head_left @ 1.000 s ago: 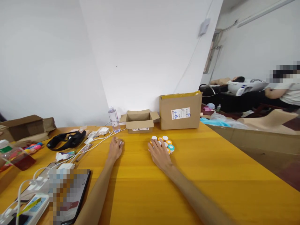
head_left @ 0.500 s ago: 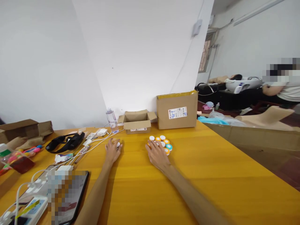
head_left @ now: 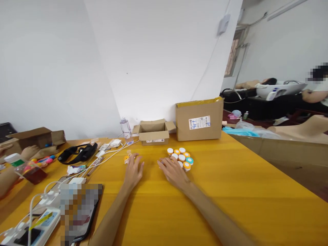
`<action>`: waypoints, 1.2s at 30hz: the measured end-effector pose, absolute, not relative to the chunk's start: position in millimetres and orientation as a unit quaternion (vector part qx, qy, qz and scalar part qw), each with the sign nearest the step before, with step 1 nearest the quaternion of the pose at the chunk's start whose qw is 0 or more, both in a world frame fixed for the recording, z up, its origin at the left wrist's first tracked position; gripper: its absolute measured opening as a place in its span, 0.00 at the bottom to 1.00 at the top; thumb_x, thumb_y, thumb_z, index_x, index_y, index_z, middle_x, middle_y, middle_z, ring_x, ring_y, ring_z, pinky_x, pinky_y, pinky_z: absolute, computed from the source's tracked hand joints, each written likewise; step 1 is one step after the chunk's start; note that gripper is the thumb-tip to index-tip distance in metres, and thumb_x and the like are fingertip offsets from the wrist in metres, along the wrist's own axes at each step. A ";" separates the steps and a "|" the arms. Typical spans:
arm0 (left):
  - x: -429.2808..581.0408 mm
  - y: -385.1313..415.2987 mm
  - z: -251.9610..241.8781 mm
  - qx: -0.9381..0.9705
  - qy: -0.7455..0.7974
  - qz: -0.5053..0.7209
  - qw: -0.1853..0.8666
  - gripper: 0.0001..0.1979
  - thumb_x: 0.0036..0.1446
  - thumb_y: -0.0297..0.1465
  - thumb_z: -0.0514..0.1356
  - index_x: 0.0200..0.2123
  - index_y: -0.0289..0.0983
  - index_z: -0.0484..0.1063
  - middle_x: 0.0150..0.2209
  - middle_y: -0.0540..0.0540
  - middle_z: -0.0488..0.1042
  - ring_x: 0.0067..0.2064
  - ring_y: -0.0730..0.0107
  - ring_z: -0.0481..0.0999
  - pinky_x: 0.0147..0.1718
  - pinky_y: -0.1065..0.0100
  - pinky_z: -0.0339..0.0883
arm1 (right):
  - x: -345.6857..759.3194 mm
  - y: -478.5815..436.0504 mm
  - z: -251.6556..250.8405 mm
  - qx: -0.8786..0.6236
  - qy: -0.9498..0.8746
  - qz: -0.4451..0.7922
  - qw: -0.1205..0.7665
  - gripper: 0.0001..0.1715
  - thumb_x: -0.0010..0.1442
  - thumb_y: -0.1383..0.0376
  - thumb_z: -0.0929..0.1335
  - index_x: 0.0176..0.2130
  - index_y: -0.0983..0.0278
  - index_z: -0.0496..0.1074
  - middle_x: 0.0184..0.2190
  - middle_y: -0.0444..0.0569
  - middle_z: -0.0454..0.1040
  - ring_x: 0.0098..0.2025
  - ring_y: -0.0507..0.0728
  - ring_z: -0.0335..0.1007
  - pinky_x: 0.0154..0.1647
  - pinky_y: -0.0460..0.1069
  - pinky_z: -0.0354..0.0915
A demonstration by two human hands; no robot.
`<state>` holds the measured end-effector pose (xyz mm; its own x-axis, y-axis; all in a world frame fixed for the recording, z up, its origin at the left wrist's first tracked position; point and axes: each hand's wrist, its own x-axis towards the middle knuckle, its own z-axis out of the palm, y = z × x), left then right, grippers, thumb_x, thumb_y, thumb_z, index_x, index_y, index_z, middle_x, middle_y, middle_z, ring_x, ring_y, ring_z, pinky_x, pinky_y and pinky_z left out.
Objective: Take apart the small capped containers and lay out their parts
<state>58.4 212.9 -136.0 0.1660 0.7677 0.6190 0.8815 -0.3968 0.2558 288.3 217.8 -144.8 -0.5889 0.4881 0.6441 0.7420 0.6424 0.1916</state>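
My left hand (head_left: 133, 171) rests above the yellow wooden table with its fingers apart and nothing visible in them. Just beyond its fingertips, partly hidden, sit a small orange-topped container (head_left: 126, 158) and a small clear piece (head_left: 128, 151). A tight group of small round jars stands to the right, among them a white-lidded jar (head_left: 182, 150), an orange-lidded jar (head_left: 187, 166) and a teal-lidded jar (head_left: 189, 160). At the group's left edge is my right hand (head_left: 175, 172), its fingers stretched out and covering some jars. Whether those fingers touch a jar is hard to make out.
Behind stand an open small carton (head_left: 153, 139), a larger closed carton (head_left: 200, 119) and a water bottle (head_left: 126, 131). A phone (head_left: 88, 218), power strip (head_left: 47, 225), cables and black strap (head_left: 78, 153) lie left. Another person's hand (head_left: 30, 151) is near an open box (head_left: 36, 136).
My left hand has lifted off a white-topped item and opened, uncovering the orange-topped container. My right hand has shifted slightly at the jars. The camera view has swung left.
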 end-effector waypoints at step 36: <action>86.6 203.1 -132.2 -0.725 -0.418 -0.381 -0.393 0.17 0.56 0.42 0.63 0.43 0.37 0.74 0.38 0.45 0.78 0.38 0.66 0.74 0.41 0.65 0.69 | 271.7 211.3 -149.3 -0.398 -0.725 0.345 0.444 0.06 0.58 0.60 0.68 0.35 0.60 0.68 0.30 0.42 0.74 0.32 0.54 0.69 0.34 0.48 0.66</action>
<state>86.6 203.1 -132.2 0.3601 0.9056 0.2241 0.3061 -0.3416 0.8886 271.7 211.3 -149.3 -0.2886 0.8833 0.3695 0.2706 0.4455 -0.8534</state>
